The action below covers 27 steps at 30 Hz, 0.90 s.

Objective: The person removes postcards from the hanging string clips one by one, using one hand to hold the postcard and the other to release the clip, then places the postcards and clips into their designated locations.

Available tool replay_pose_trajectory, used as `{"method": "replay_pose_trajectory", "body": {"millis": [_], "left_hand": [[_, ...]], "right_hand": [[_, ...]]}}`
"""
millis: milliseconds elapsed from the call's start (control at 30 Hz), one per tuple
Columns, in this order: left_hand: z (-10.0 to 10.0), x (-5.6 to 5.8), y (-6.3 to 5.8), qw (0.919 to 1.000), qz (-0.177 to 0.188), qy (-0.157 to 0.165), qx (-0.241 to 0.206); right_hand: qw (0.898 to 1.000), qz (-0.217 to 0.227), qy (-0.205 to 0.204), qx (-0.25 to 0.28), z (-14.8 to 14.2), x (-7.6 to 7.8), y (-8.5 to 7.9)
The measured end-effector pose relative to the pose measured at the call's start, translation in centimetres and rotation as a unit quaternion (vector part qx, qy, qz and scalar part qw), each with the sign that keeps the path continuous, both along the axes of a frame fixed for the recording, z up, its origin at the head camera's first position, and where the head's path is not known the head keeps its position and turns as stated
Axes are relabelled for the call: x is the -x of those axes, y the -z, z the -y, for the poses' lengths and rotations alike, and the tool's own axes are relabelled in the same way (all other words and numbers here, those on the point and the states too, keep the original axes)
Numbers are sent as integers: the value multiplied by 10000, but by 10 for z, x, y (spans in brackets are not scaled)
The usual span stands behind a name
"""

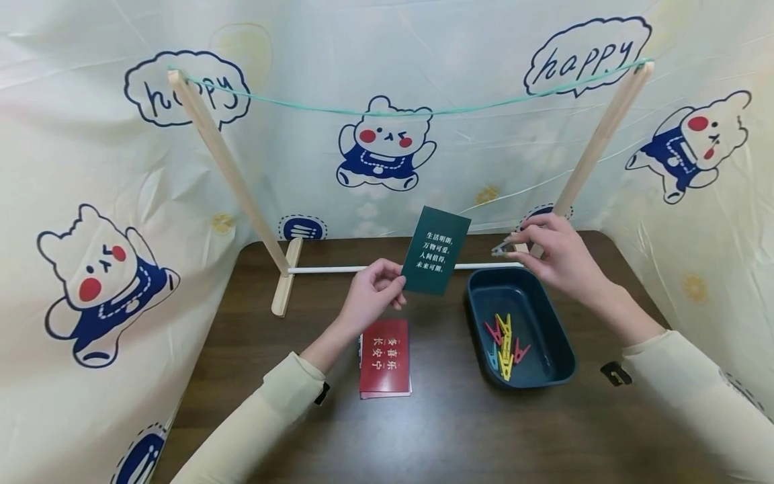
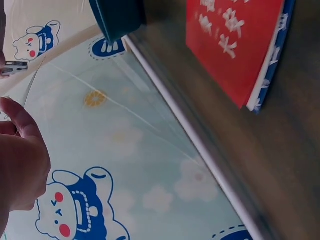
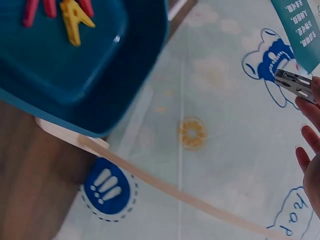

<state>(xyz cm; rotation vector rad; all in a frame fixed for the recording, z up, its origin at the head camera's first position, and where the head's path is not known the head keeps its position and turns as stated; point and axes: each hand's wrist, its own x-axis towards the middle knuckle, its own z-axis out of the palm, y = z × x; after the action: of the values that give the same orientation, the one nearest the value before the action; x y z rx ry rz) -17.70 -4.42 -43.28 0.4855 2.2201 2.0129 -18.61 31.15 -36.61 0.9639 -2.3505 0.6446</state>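
Note:
Thumb and fingers of my left hand [image 1: 376, 286] pinch a dark green card [image 1: 437, 251] by its lower left edge. The card carries white printed characters and is held up above the table. My right hand [image 1: 565, 252] pinches a grey clothespin [image 3: 296, 84] between thumb and fingertips, above the far end of a dark blue tray [image 1: 565, 363]. Several yellow [image 1: 505, 346], red and blue clothespins lie in this tray. Below my left hand, a small stack of cards with a red one [image 1: 384, 356] on top rests on the table.
A wooden frame stands at the back, with a left post [image 1: 230, 171], a right post [image 1: 605, 138] and a white rod [image 1: 326, 269] low between them. A green string [image 1: 302, 106] sags between the post tops. Printed cloth [image 1: 484, 154] hangs behind the brown table [image 1: 290, 410].

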Motion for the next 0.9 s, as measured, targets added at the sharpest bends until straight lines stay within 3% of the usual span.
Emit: {"method": "replay_pose_trajectory", "body": {"millis": [267, 533, 700, 900], "left_hand": [[7, -18, 19, 9961, 764, -417, 113], [15, -29, 40, 9858, 1500, -682, 327], [21, -35, 49, 9814, 1717, -805, 285], [31, -44, 60, 9765, 1912, -962, 233]], "right_hand": [[9997, 233, 89, -76, -2, -10, 30], [9988, 479, 91, -110, -7, -15, 56], [9963, 766, 314, -244, -8, -21, 66], [9870, 1412, 651, -414, -11, -27, 76]]}}
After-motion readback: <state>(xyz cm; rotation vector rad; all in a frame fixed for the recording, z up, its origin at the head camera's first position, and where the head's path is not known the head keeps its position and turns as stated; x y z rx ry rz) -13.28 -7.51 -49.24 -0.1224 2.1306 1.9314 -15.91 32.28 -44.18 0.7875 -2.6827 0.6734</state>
